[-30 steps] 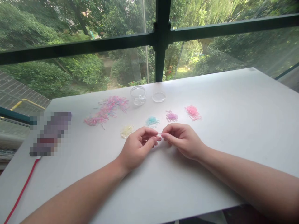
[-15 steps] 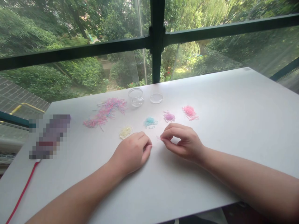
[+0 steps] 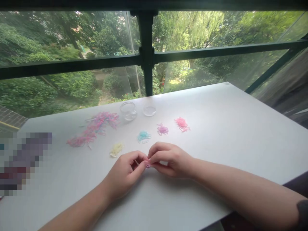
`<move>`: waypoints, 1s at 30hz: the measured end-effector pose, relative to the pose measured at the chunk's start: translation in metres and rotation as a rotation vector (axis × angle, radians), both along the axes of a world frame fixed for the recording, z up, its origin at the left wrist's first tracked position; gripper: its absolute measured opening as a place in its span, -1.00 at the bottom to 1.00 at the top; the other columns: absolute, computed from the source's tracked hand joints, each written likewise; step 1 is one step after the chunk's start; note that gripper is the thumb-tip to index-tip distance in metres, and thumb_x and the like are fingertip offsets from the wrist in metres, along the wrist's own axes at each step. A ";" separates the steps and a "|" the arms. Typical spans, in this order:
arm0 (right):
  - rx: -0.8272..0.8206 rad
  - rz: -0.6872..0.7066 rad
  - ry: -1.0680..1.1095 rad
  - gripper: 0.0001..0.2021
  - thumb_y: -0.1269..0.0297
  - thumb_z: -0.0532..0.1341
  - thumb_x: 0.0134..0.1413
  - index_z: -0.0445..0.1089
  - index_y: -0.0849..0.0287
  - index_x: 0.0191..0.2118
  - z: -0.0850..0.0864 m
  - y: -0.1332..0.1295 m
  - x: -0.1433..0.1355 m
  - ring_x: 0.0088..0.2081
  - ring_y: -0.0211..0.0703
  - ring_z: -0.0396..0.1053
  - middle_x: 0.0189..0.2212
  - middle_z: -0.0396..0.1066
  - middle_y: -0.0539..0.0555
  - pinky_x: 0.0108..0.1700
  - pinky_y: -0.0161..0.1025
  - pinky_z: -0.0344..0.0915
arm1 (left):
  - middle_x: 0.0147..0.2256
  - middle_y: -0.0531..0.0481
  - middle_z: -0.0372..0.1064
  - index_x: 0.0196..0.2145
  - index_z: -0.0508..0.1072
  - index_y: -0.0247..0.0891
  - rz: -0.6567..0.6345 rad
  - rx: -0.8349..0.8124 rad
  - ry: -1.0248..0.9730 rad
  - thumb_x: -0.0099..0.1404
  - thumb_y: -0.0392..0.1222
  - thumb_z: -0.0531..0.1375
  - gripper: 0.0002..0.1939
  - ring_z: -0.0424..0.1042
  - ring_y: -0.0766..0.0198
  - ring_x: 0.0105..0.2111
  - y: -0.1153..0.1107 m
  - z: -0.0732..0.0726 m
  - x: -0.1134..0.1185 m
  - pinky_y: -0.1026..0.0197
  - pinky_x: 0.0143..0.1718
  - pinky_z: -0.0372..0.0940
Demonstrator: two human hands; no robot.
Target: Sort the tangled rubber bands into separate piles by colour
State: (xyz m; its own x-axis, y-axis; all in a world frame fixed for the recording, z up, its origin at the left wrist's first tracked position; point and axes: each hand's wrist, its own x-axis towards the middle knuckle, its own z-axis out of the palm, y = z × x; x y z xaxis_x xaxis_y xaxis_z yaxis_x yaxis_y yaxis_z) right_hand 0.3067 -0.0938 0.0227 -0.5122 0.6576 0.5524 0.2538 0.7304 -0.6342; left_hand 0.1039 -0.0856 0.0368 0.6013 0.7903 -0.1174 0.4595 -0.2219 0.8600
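My left hand [image 3: 128, 171] and my right hand [image 3: 172, 159] meet over the white table, fingertips touching. Between their pinched fingers is a small bunch of purple rubber bands [image 3: 148, 166]; how the loops lie is too small to make out. Just beyond my hands, sorted by colour, are a pale yellow pile of bands [image 3: 116, 150], a turquoise pile [image 3: 143, 136], a purple pile [image 3: 163, 129] and a pink pile [image 3: 182, 124]. A larger mixed heap of bands [image 3: 95, 128] spreads out to the far left.
Near the table's back edge stand a clear round jar [image 3: 128, 111] and its clear lid [image 3: 149, 111]. A blurred-out purple object [image 3: 26, 160] lies at the left edge. Behind the white table [image 3: 228, 134] is a window with a dark frame [image 3: 146, 54].
My hands, which were apart, have come together, and the left fingers now pinch the purple bands along with the right. The camera view has shifted to the right and tilted.
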 end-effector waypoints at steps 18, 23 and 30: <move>-0.093 -0.794 -0.454 -0.92 0.39 0.22 -0.05 0.47 0.18 -0.47 0.020 0.057 0.111 -0.41 -0.20 0.35 -0.41 0.46 0.07 -0.32 -0.26 0.28 | -0.29 0.00 0.43 -0.20 0.39 -0.21 0.008 -0.049 0.047 0.30 -0.03 0.07 -0.76 0.38 0.30 -0.33 0.008 -0.005 -0.006 0.27 -0.31 0.26; -0.166 -0.770 -0.499 -0.90 0.37 0.25 -0.09 0.53 0.14 -0.41 0.017 0.060 0.121 -0.34 -0.17 0.36 -0.35 0.46 0.08 -0.25 -0.25 0.28 | -0.36 0.01 0.40 -0.24 0.39 -0.21 -0.039 -0.014 0.096 0.29 -0.02 0.06 -0.76 0.35 0.30 -0.38 0.009 -0.001 -0.006 0.27 -0.35 0.25; -0.321 -0.633 -0.302 -0.64 0.49 0.05 0.03 0.48 0.07 -0.14 0.015 0.056 0.135 -0.15 -0.19 0.40 -0.14 0.46 0.06 -0.10 -0.26 0.30 | -0.43 0.04 0.35 -0.24 0.38 -0.20 -0.072 0.023 0.144 0.30 -0.04 0.04 -0.77 0.32 0.30 -0.43 0.009 -0.001 -0.006 0.27 -0.38 0.22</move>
State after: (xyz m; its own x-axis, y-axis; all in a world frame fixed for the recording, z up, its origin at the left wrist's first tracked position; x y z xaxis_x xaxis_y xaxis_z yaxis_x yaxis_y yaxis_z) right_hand 0.4415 -0.0377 0.0377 -0.0835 0.9799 0.1810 0.7572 0.1804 -0.6277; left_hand 0.0975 -0.0763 0.0359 0.6345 0.7495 -0.1889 0.5602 -0.2776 0.7805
